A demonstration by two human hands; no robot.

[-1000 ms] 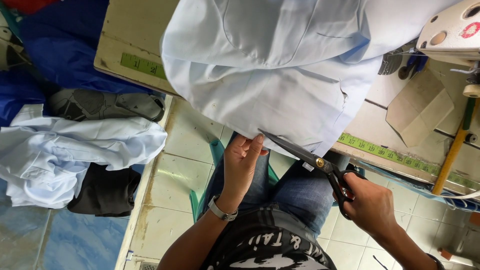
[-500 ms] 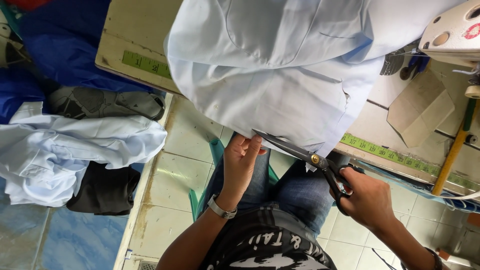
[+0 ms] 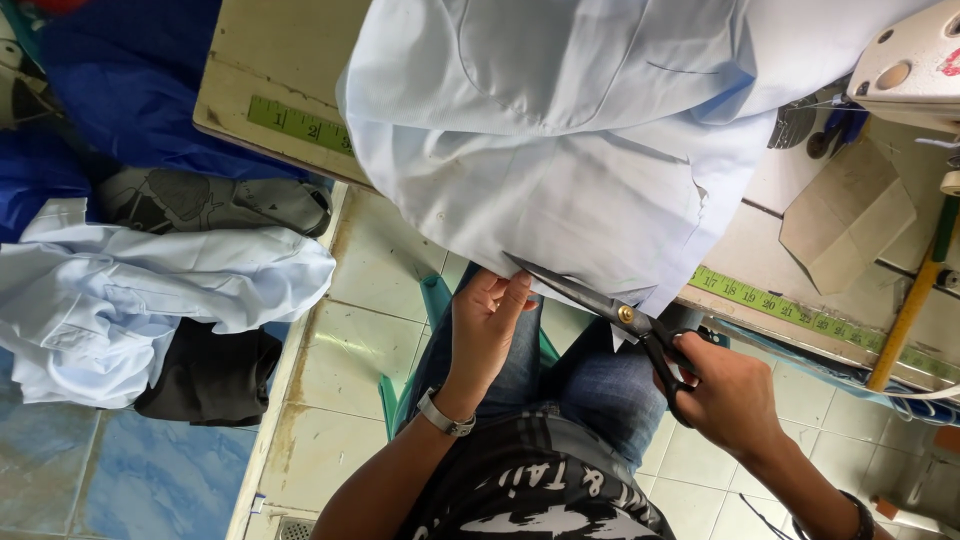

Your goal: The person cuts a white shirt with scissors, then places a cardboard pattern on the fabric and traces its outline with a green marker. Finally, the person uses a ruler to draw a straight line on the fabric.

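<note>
A green measuring strip with dark markings (image 3: 297, 123) is fixed flat along the near edge of the pale tabletop (image 3: 270, 60), at the left of the hanging light-blue cloth. A second green stretch of the same kind (image 3: 775, 303) runs along the tabletop edge at the right. No packages, signs or screens are in view.

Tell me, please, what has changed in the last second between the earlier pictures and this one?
Very little. The scissors in the right hand have slid slightly left along the lower edge of the pale blue shirt, blade tips now nearer the left hand. The left hand still holds the hem. The pile of clothes and the table stayed as they were.
</note>
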